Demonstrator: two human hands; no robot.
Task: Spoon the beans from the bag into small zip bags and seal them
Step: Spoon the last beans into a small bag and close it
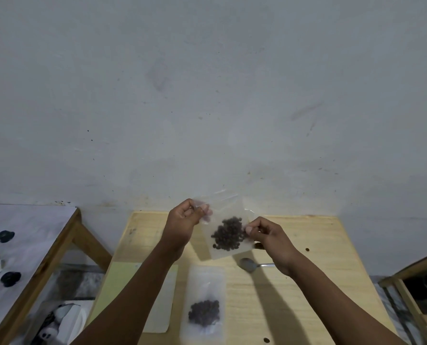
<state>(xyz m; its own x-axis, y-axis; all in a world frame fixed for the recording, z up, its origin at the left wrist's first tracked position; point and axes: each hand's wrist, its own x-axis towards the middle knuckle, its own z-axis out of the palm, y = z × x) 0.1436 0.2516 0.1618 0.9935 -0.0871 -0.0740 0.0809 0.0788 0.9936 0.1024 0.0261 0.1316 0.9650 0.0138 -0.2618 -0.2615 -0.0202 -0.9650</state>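
1. Head view: a small clear zip bag [228,226] hangs in the air above the pale wooden surface [307,282], tilted, with a clump of dark beans [228,234] in its lower half.
2. The left hand [186,220] pinches the bag's upper left corner; its fingers [203,210] are curled round the plastic edge.
3. The right hand [269,236] pinches the bag's right edge, its fingers [249,230] curled and level with the beans, just beside them.
4. A second zip bag [205,302] lies flat on the surface, nearer the person and below the held one, with its own heap of beans in it; whether it is sealed cannot be told.
5. A metal spoon [251,265] lies on the surface under the right wrist, bowl to the left.
6. A flat pale sheet [160,307] lies left of the second bag, partly under the left forearm.
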